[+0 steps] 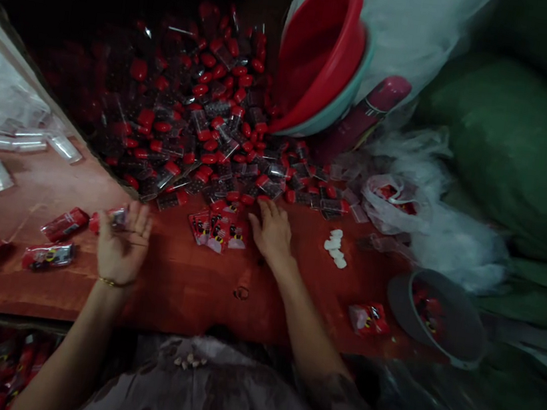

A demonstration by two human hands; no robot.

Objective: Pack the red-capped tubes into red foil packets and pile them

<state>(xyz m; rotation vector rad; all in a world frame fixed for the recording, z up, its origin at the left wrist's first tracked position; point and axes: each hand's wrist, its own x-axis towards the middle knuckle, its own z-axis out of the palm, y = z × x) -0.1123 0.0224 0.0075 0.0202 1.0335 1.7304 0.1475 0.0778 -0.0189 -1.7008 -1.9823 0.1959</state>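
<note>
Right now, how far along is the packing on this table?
Early, I'd judge. Done: a few red packets lie at the left of the table. In hand: the left hand holds one packet; the right hand rests open beside printed sleeves at the pile. Left: that pile looks barely dented.

Worn on the head, facing forward and steeply down onto the red board (177,286) from just above its near edge. Close in: forearms entering from below, left hand (122,242) curled on a packet (118,217), right hand (272,232) mid-board. Past the board's far edge, a packet pile (200,108); right of the board, green sacks (512,149).
</note>
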